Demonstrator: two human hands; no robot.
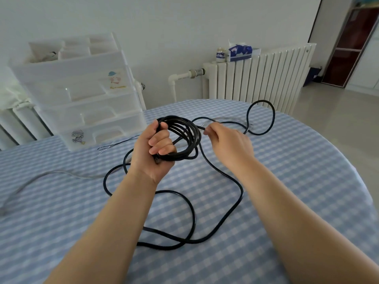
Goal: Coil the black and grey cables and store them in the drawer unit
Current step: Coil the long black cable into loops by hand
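One tabletop [287, 181] under a blue-and-white checked cloth carries everything here. At its far left corner stands the drawer unit [82, 93], a clear plastic stack of drawers with an open tray of compartments on top; a small dark-and-white item lies in the tray's left compartment, too blurred to name, and what the drawers hold cannot be made out through the frosted fronts. Behind the tabletop, a white radiator [260, 76] bears a tissue box [240, 50] and a small jar [220, 54].

Most of the black cable [240, 193] sprawls loose across the middle of the tabletop in wide bends, running from near the front edge away toward the far side, where it ends in an upright loop. Part of it is wound into a round coil held above the cloth, its opening facing roughly toward the camera. The left hand [153, 154] grips this coil, fingers curled through its centre and thumb over the top. The right hand [227, 140], just beside the coil, pinches a strand between thumb and fingertips. The grey cable [59, 173] lies flat, trailing from the left edge toward the middle.
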